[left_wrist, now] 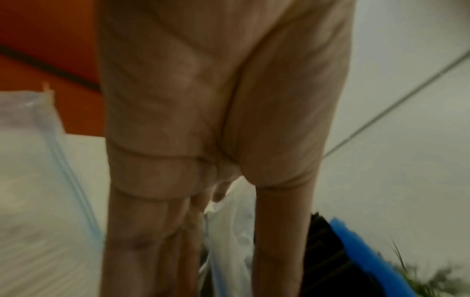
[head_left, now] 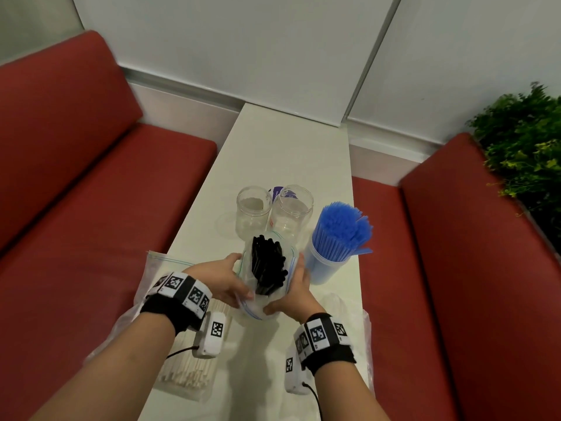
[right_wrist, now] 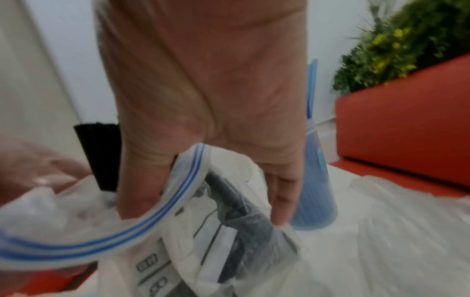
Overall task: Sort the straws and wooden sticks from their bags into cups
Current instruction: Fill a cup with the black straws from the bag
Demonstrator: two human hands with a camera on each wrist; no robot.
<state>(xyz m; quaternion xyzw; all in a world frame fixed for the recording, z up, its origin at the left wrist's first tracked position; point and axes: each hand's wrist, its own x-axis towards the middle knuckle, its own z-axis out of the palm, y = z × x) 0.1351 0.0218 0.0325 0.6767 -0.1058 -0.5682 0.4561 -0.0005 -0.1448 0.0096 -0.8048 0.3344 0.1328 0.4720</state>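
Note:
My two hands hold a clear zip bag upright over the table, its mouth open. A bundle of black straws stands in it and sticks out of the top. My left hand grips the bag's left side, thumb on the rim. My right hand grips the right side; in the right wrist view the bag's blue-striped rim runs between its thumb and fingers. Blue straws fill a clear cup just right of the bag. Two empty clear jars stand behind it.
A zip bag of wooden sticks lies under my left forearm at the table's left edge. An empty clear bag lies by my right wrist. Red bench seats flank the narrow white table. A green plant is far right.

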